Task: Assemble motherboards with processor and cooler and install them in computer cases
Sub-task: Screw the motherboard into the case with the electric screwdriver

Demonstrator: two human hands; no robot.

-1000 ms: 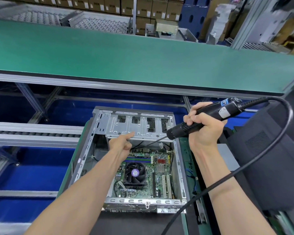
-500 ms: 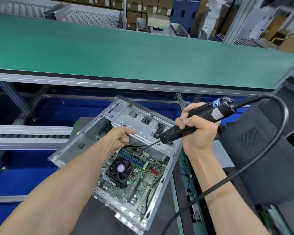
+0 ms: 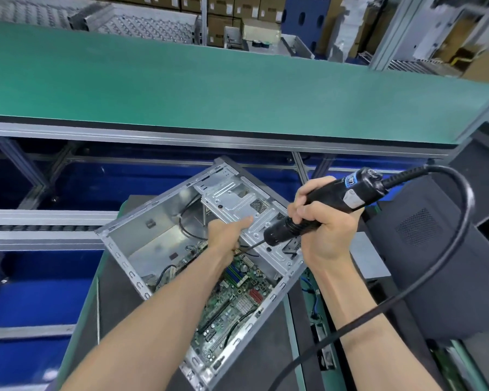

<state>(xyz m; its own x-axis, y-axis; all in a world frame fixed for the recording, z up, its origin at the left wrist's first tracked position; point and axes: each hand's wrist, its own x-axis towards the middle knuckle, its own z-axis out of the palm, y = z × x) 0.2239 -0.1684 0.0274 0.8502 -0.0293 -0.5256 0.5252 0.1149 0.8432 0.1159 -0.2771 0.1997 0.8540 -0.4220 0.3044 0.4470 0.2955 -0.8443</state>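
An open silver computer case (image 3: 141,238) lies turned at an angle on the dark work mat (image 3: 130,320). A green motherboard (image 3: 237,303) sits inside it; my left forearm hides the cooler. My left hand (image 3: 226,235) reaches into the case and grips the edge of the metal drive cage (image 3: 237,198), thumb on top. My right hand (image 3: 322,230) holds a black electric screwdriver (image 3: 331,204), whose bit points down-left toward the left hand's fingers.
The screwdriver's thick black cable (image 3: 435,266) loops right and back across my right forearm. A green conveyor belt (image 3: 209,88) runs behind. A black computer case (image 3: 441,277) stands to the right. Blue bins (image 3: 26,300) and metal rails (image 3: 40,230) lie on the left.
The case has been rotated clockwise on the mat by my left hand, from square-on to steeply angled. My right hand with the screwdriver stayed near the drive cage.
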